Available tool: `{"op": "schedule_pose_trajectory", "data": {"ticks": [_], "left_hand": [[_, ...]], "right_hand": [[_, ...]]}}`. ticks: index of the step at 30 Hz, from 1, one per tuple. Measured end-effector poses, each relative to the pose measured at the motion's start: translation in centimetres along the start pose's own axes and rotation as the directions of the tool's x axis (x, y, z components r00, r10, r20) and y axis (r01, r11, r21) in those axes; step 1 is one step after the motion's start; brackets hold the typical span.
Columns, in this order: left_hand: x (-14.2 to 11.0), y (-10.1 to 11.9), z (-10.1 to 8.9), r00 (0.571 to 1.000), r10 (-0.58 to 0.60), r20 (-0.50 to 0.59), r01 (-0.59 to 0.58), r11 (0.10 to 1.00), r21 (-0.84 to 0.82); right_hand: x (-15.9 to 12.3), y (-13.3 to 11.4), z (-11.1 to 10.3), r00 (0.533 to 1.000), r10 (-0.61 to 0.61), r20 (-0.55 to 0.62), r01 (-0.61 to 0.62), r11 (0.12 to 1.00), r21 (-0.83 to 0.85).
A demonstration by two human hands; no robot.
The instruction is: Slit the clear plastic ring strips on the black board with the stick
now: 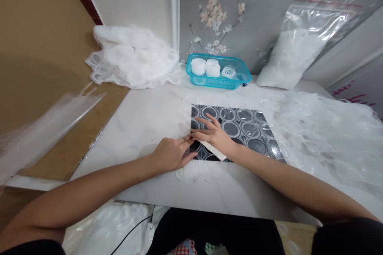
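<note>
A black sheet [231,128] printed with rows of pale rings lies on the white table, with glossy clear film over it. My right hand [214,133] is above its left part, some fingers spread, with a flat off-white stick [213,150] held beneath the palm. At the sheet's left edge, the bent fingers of my left hand [175,151] meet my right fingertips. The left thumb points out apart from them over the sheet. Whatever lies between the left fingertips is hidden. Thin clear rings [188,173] show faintly on the table just below the sheet.
A blue plastic basket [218,83] holding white rolls stands behind the sheet. Piled translucent ring-patterned film lies at back left [134,57] and right [329,135]. A filled zip bag [295,51] leans on the wall. Clear plastic sleeves [54,131] lie on the brown board at left.
</note>
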State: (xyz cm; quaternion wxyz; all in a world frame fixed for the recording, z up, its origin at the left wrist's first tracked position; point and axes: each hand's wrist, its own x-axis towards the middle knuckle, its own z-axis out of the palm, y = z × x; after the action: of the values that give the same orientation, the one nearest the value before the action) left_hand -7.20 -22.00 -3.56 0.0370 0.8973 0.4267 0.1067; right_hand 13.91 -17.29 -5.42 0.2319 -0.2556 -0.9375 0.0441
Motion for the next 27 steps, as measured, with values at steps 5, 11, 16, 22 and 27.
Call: {"op": "schedule_pose_trajectory", "data": {"ticks": [5,11,16,22,27], "left_hand": [[0.2,-0.1,-0.5,0.997,-0.056,0.048,0.060,0.995,-0.076],[-0.1,-0.2,-0.2,1.000,0.005,-0.024,-0.004,1.000,0.007],[-0.2,0.0,0.0,0.996,0.071,-0.058,-0.064,0.992,0.112],[-0.2,0.2,-0.1,0.997,0.070,-0.040,-0.064,0.989,0.130],[-0.2,0.2,-0.1,0.996,0.077,-0.044,-0.071,0.988,0.135]], "right_hand": [[2.6,2.3,-1.3,0.994,0.026,-0.110,-0.030,0.999,-0.031],[5.7,5.4,-5.8,0.790,0.460,-0.405,-0.300,0.866,0.399],[3.8,1.8,-3.4,0.864,0.499,-0.064,-0.361,0.703,0.612],[2.2,0.2,0.2,0.880,0.475,-0.008,-0.357,0.672,0.650],[2.2,0.5,-0.2,0.873,0.488,-0.006,-0.366,0.663,0.653]]}}
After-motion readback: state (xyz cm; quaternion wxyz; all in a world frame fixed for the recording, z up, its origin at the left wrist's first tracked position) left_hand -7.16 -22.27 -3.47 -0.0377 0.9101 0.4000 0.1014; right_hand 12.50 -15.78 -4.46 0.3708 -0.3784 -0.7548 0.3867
